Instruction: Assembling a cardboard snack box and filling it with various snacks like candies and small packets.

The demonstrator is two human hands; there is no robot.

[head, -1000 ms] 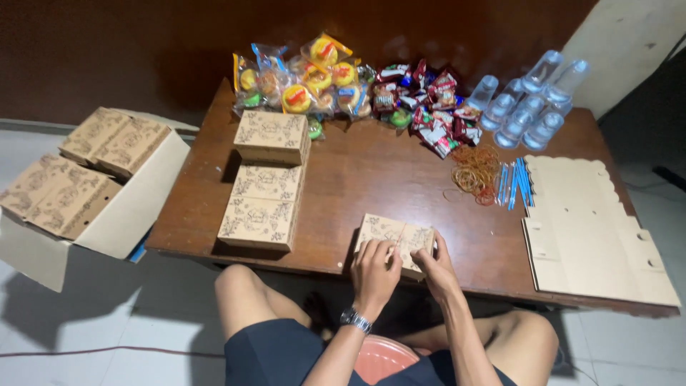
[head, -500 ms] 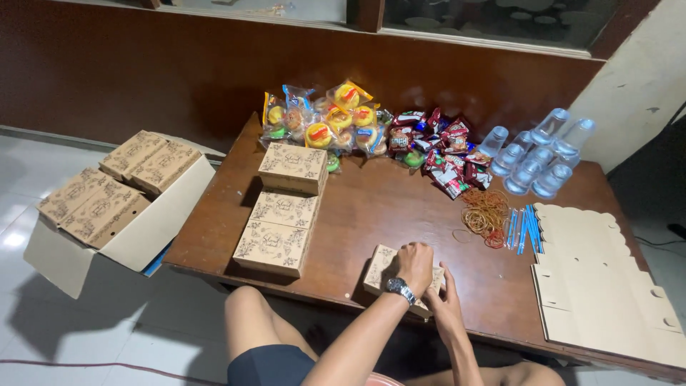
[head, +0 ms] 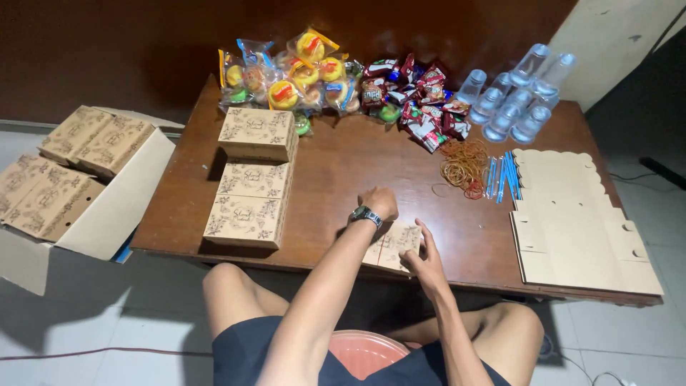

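Left hand (head: 379,204) is clenched, pressing the far edge of the printed cardboard box (head: 393,245); right hand (head: 423,259) grasps its near corner. Left of them, three assembled boxes (head: 251,186) stand finished; to the right, flat box blanks (head: 572,221) await folding.

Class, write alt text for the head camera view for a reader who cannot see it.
A seated person's left hand and right hand press on a small printed cardboard box at the near edge of a wooden table. Finished boxes, snack packets, water cups, rubber bands and flat box blanks surround it.
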